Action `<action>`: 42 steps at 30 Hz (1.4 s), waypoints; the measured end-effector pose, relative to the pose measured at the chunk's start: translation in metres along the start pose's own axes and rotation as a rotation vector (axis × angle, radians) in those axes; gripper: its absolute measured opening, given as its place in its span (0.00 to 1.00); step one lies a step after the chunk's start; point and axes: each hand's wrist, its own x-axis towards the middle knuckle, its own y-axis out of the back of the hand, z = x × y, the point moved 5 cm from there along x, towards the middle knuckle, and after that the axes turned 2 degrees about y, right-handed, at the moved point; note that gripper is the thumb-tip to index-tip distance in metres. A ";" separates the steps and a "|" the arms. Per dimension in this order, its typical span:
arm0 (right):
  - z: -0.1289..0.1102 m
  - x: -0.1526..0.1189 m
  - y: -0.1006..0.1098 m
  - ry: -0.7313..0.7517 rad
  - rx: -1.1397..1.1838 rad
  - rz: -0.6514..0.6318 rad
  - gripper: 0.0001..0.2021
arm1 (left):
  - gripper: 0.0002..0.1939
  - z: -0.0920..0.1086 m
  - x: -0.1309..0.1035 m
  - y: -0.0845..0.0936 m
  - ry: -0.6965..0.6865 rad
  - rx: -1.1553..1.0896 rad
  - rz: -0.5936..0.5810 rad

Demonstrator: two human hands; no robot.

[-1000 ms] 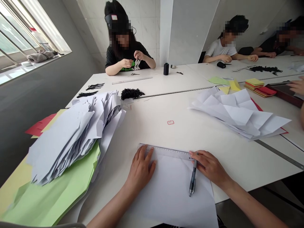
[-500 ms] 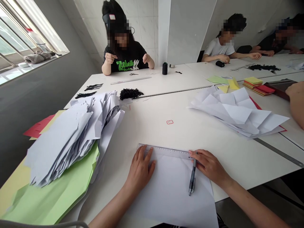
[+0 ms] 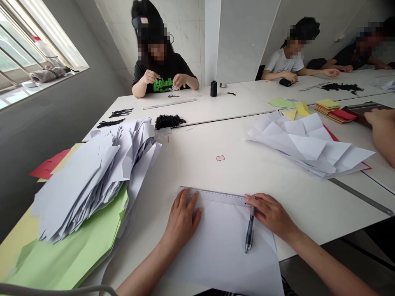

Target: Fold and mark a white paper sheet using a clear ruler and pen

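Note:
My left hand [image 3: 182, 220] lies flat on a white sheet of paper [image 3: 222, 250] and presses the left end of a clear plastic ruler [image 3: 217, 196] that lies across the sheet's top edge. A grey pen [image 3: 249, 230] is gripped in my right hand [image 3: 273, 214], its tip against the ruler's right end. Both hands rest near the front edge of the white table [image 3: 216, 164].
A tall heap of cut white paper [image 3: 92, 172] sits on green sheets [image 3: 68, 255] at my left. Another pile of white sheets [image 3: 308, 144] lies at the right, beside a metal ruler [image 3: 361, 197]. A person's arm [image 3: 382, 131] reaches in at the right edge. Other people sit at the far tables.
My hands, the pen and the ruler have stayed put. The person across the table has brought both hands back together. The arm at the right edge has shifted.

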 end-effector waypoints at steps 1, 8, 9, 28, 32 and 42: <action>0.000 0.000 0.000 -0.003 0.003 -0.003 0.23 | 0.24 0.000 0.000 0.000 0.000 -0.002 0.003; 0.001 -0.001 -0.001 -0.017 0.002 -0.008 0.22 | 0.23 -0.001 0.001 0.000 0.002 -0.031 0.006; 0.001 -0.001 -0.001 -0.016 0.001 -0.007 0.22 | 0.23 -0.001 0.001 0.000 -0.004 -0.039 0.007; 0.003 -0.001 -0.002 -0.038 -0.003 -0.010 0.20 | 0.22 -0.001 0.001 0.001 -0.028 -0.004 -0.009; 0.003 0.000 0.000 -0.035 -0.008 0.005 0.20 | 0.22 -0.001 0.000 0.001 -0.027 -0.008 -0.002; 0.005 -0.002 -0.003 -0.051 -0.012 -0.002 0.20 | 0.22 -0.001 0.001 0.000 -0.015 0.001 -0.031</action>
